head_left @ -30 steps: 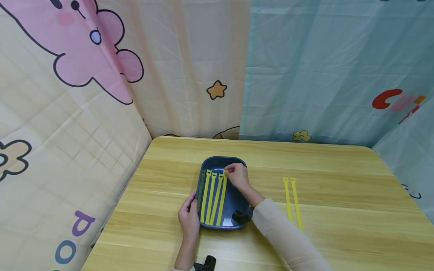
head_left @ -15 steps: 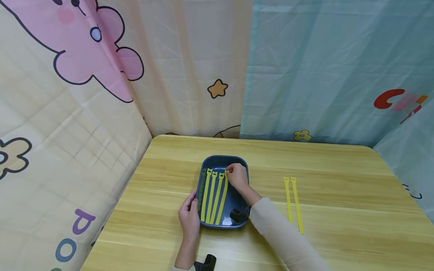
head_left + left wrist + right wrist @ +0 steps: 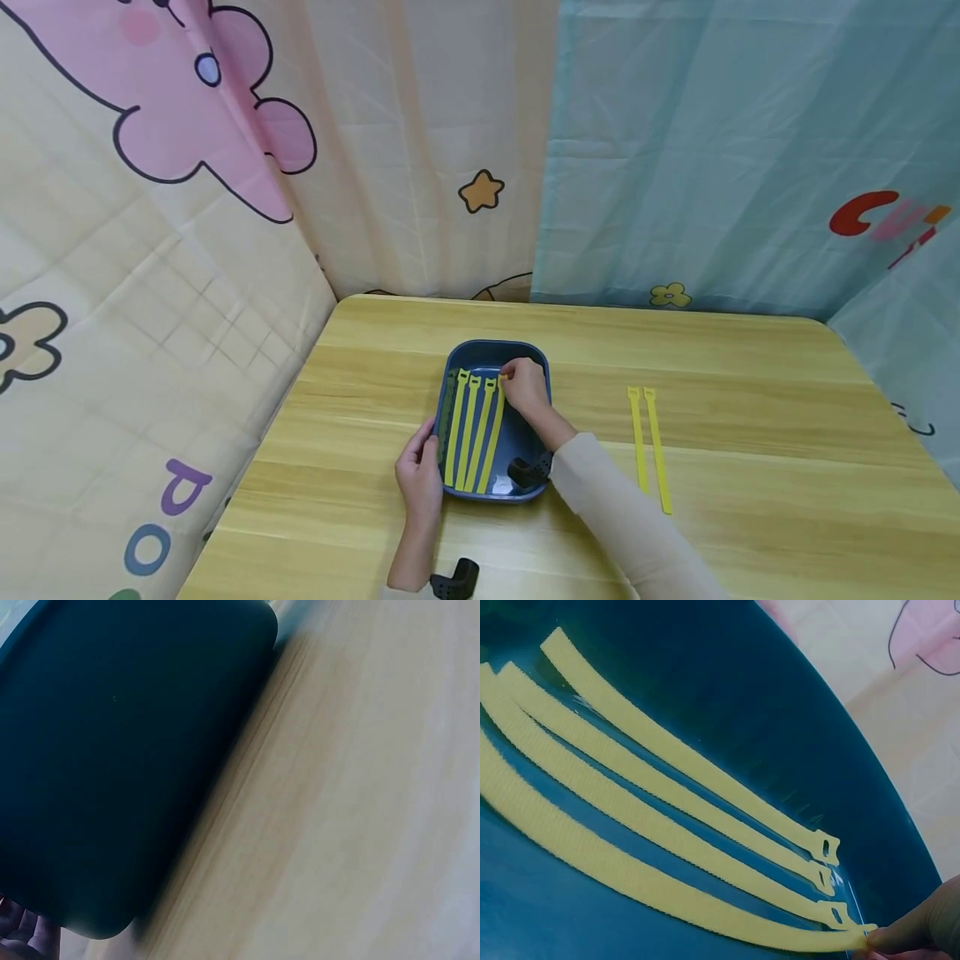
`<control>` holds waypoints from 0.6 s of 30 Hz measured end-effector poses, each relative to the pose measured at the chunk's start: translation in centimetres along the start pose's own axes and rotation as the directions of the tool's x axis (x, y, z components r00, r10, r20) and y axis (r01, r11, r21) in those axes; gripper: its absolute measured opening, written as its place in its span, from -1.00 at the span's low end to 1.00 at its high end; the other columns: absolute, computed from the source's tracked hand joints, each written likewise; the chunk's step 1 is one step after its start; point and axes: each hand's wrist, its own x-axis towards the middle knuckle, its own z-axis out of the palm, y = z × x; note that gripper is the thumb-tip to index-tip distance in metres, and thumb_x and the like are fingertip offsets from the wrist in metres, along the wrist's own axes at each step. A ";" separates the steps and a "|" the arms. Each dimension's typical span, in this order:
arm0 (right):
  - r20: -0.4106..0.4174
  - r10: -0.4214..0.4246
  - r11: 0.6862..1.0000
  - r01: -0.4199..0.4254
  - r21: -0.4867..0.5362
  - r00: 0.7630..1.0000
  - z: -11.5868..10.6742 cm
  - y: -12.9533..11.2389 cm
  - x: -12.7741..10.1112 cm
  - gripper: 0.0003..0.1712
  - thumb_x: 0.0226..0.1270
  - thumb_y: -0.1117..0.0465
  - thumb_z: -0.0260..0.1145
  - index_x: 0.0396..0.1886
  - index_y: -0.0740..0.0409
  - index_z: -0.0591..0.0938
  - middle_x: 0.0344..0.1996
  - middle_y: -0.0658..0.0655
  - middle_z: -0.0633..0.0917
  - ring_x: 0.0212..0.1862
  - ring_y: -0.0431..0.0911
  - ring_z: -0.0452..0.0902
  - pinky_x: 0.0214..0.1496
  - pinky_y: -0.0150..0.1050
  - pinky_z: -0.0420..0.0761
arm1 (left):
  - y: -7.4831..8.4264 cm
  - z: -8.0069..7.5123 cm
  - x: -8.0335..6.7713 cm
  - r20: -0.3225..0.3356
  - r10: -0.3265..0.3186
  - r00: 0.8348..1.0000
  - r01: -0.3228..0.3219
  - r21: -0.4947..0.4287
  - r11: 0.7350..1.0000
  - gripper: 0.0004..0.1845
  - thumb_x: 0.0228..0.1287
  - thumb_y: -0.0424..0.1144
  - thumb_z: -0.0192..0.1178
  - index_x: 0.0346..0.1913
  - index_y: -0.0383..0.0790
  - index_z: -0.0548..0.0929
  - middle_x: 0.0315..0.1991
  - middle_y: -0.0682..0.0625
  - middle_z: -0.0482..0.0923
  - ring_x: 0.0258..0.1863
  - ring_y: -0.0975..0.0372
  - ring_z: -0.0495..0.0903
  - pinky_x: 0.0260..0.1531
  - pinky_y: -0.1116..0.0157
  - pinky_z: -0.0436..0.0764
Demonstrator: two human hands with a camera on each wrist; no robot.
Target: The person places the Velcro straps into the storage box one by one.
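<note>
A dark blue tray [image 3: 517,496] sits on the wooden table, with several yellow hook-and-loop cable ties [image 3: 471,433] lying lengthwise side by side in its left half. My right hand [image 3: 527,387] reaches over the tray's far right part. Its fingers pinch the slotted head end of the rightmost cable tie [image 3: 780,937], whose strap trails along the tray floor in a curve. My left hand [image 3: 420,479] holds the tray's near left side; fingertips [image 3: 28,930] show at the tray's edge in the left wrist view. The left thumb's exact contact is hard to tell.
Two more yellow cable ties [image 3: 647,446] lie on the table to the right of the tray, beyond my right forearm. Patterned curtains [image 3: 420,167] hang behind and beside the table [image 3: 750,400].
The head view has shifted slightly. My right hand still pinches the same cable tie, its near end now a little further left than a second ago. The left hand has stayed on the tray.
</note>
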 end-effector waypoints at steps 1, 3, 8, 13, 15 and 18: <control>-0.002 -0.005 1.000 0.005 -0.003 1.000 0.0 0.0 0.0 -0.86 0.11 0.43 0.27 -0.31 0.32 0.70 -0.36 0.18 0.67 -0.34 -0.05 0.55 -0.28 -0.18 0.59 | 0.0 0.0 0.0 0.002 0.001 1.000 -0.001 -0.003 1.000 -0.68 0.26 -0.48 -0.03 0.04 -0.48 0.54 0.03 -0.22 0.52 0.05 0.10 0.45 -0.11 0.50 0.46; -0.002 -0.013 1.000 0.013 -0.010 1.000 -0.1 0.0 0.0 -0.83 0.11 0.43 0.26 -0.29 0.33 0.70 -0.32 0.19 0.68 -0.30 -0.03 0.57 -0.25 -0.17 0.59 | 0.0 0.1 0.0 0.004 0.000 1.000 0.000 -0.008 1.000 -0.68 0.26 -0.48 -0.03 0.05 -0.48 0.53 0.04 -0.23 0.51 0.05 0.10 0.45 -0.11 0.50 0.46; 0.005 -0.006 1.000 0.006 -0.012 1.000 -0.2 -0.1 0.1 -0.81 0.12 0.44 0.24 -0.25 0.34 0.69 -0.29 0.20 0.68 -0.25 -0.01 0.58 -0.22 -0.16 0.59 | 0.0 0.1 0.0 0.001 -0.002 1.000 0.002 -0.009 1.000 -0.68 0.27 -0.48 -0.03 0.04 -0.48 0.54 0.04 -0.23 0.51 0.05 0.11 0.44 -0.11 0.50 0.45; 0.001 -0.001 1.000 0.001 0.002 1.000 -0.1 0.0 0.1 -0.83 0.13 0.44 0.22 -0.28 0.33 0.69 -0.33 0.18 0.68 -0.32 -0.04 0.57 -0.28 -0.19 0.59 | 0.0 0.1 0.0 0.001 0.002 1.000 -0.002 -0.008 1.000 -0.68 0.27 -0.49 -0.03 0.04 -0.49 0.53 0.03 -0.23 0.52 0.06 0.12 0.44 -0.10 0.50 0.45; -0.007 -0.005 1.000 0.005 0.014 1.000 0.0 -0.1 0.0 -0.84 0.15 0.43 0.23 -0.29 0.32 0.69 -0.35 0.17 0.67 -0.33 -0.05 0.56 -0.28 -0.20 0.59 | 0.0 0.1 0.0 0.002 0.002 1.000 -0.002 -0.005 1.000 -0.68 0.26 -0.49 -0.03 0.04 -0.49 0.53 0.03 -0.23 0.51 0.05 0.11 0.44 -0.10 0.50 0.45; -0.022 -0.027 0.998 0.028 0.049 0.999 0.2 -0.2 0.0 -0.86 0.17 0.41 0.25 -0.28 0.30 0.69 -0.36 0.14 0.67 -0.32 -0.07 0.54 -0.25 -0.22 0.58 | 0.0 0.0 0.0 0.002 0.001 1.000 -0.001 0.003 1.000 -0.68 0.27 -0.48 -0.03 0.04 -0.48 0.54 0.04 -0.23 0.52 0.05 0.12 0.45 -0.11 0.50 0.46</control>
